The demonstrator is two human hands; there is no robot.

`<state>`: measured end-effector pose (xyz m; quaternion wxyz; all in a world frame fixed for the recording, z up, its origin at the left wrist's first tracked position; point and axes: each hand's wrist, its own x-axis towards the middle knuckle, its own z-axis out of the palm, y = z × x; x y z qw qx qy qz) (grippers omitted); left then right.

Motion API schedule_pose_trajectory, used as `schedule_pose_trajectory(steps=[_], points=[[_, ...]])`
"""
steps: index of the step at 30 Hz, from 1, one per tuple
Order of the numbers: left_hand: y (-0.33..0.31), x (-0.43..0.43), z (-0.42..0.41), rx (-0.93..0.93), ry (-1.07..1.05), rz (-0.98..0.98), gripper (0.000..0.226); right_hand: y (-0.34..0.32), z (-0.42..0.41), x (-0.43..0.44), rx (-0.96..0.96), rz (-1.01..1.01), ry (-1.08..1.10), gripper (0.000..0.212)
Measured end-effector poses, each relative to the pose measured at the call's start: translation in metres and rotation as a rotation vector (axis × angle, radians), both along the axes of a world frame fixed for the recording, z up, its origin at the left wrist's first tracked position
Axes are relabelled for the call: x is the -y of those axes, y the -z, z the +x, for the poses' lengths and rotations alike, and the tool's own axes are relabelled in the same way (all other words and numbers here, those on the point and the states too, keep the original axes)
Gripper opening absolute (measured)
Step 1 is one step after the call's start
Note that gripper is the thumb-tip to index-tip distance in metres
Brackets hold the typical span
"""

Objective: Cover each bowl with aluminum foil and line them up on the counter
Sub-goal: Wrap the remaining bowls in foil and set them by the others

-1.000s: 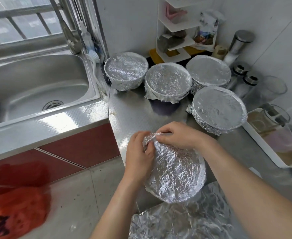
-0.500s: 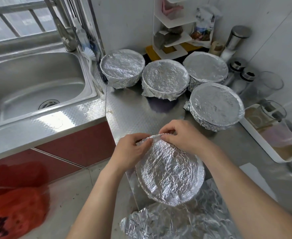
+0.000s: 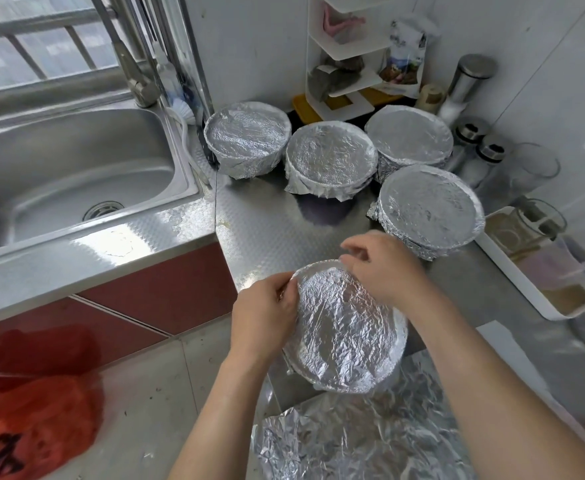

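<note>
A steel sink (image 3: 76, 174) fills the left, joined to the steel counter (image 3: 267, 220). A crumpled loose foil sheet (image 3: 353, 441) lies nearest the person, and a red bag (image 3: 31, 420) sits down on the floor. A white tray (image 3: 540, 296) of glassware crowds the right edge. Against the back wall stand three covered bowls (image 3: 331, 157) in a row, with a fourth covered bowl (image 3: 429, 206) just in front of the rightmost. The fifth bowl (image 3: 346, 330), foil over its top, is at the counter's near edge, bare steel between it and the others. The left hand (image 3: 267, 313) pinches foil at its left rim. The right hand (image 3: 381, 268) curls over the far rim, its fingertips blurred. Shakers (image 3: 471, 133) stand behind.
</note>
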<state>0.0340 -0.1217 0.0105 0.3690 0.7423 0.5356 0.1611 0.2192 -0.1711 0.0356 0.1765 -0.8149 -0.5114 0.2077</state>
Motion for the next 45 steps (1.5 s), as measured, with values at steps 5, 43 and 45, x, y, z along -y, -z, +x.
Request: schedule_pose_trajectory(steps=[5, 43, 45], points=[[0.0, 0.012, -0.008, -0.078, -0.05, 0.068, 0.027, 0.005, 0.007, 0.028, -0.077, -0.052, 0.156, 0.037], [-0.053, 0.026, -0.018, 0.553, 0.153, -0.598, 0.115, 0.001, -0.021, 0.075, -0.197, 0.75, 0.424, 0.025], [-0.051, 0.027, -0.021, 0.589, 0.153, -0.675, 0.126, 0.0, -0.025, 0.076, -0.21, 0.774, 0.439, 0.024]])
